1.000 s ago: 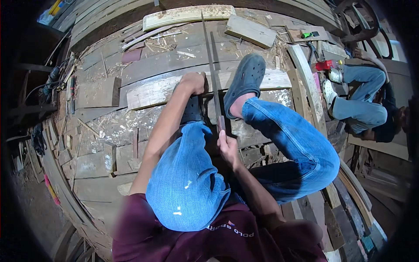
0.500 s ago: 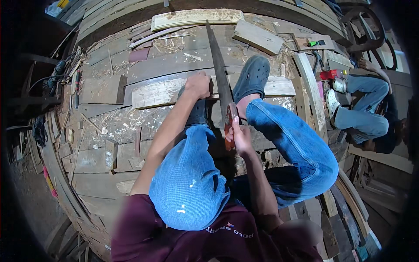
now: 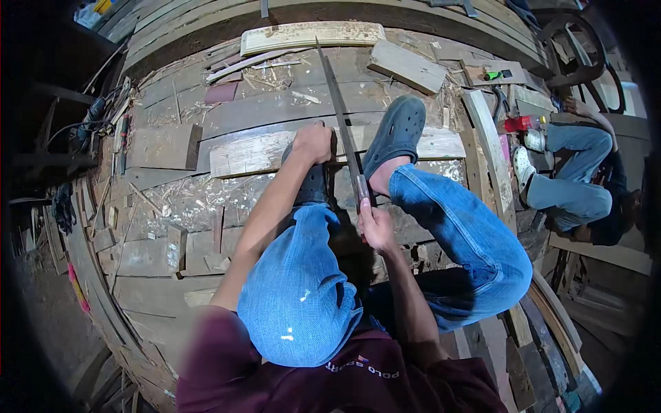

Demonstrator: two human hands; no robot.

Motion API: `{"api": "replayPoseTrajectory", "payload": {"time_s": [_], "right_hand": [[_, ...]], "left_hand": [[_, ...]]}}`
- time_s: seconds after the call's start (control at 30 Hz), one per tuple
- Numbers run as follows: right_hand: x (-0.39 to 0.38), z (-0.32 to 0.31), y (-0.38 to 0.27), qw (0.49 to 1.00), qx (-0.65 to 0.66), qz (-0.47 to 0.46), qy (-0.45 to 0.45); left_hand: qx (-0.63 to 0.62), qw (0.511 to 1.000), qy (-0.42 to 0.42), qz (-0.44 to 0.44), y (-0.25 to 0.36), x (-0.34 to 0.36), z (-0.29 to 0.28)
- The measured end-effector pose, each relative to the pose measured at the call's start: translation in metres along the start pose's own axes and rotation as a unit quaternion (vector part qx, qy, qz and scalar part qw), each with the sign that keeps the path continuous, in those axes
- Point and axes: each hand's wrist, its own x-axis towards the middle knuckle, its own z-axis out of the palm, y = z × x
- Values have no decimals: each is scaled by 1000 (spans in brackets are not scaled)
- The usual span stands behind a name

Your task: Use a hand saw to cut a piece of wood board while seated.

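Note:
My left hand grips a pale, weathered board lying crosswise near my dark clogs. My right hand is closed round the handle of a handsaw, whose long blade crosses the board just right of my left hand, between it and my right foot. The blade is seen nearly edge-on, its tip toward the far side. My left foot is partly hidden beneath my left arm and hand; my jeans-clad legs are bent on either side of my right forearm.
Offcuts, splinters and loose planks surround me on the board floor. Stacked timber lies beyond. At right another person sits near a red bottle and a dark curved frame. Tools lie at left.
My right hand moved forward with the saw, then slightly back. The blade, showing its flat face half a second ago, is more edge-on. My left hand stays on the board.

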Motion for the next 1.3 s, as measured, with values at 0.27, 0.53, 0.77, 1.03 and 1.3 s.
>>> {"api": "replayPoseTrajectory", "payload": {"time_s": [0.27, 0.53, 0.77, 1.03, 1.3], "right_hand": [[-2, 1, -8, 1000, -15, -10, 17], [5, 1, -23, 994, -86, -10, 74], [6, 17, 1, 994, -43, -81, 64], [13, 25, 13, 998, -29, 17, 52], [14, 45, 11, 987, -77, -57, 132]], "left_hand": [[4, 1000, 8, -11, 4, 0, -8], [-1, 1000, 24, -5, 11, -1, -14], [35, 998, 52, 10, 0, -13, 14], [68, 990, 73, 100, -14, -49, -4], [45, 989, 86, 108, -22, -66, -47]]}}
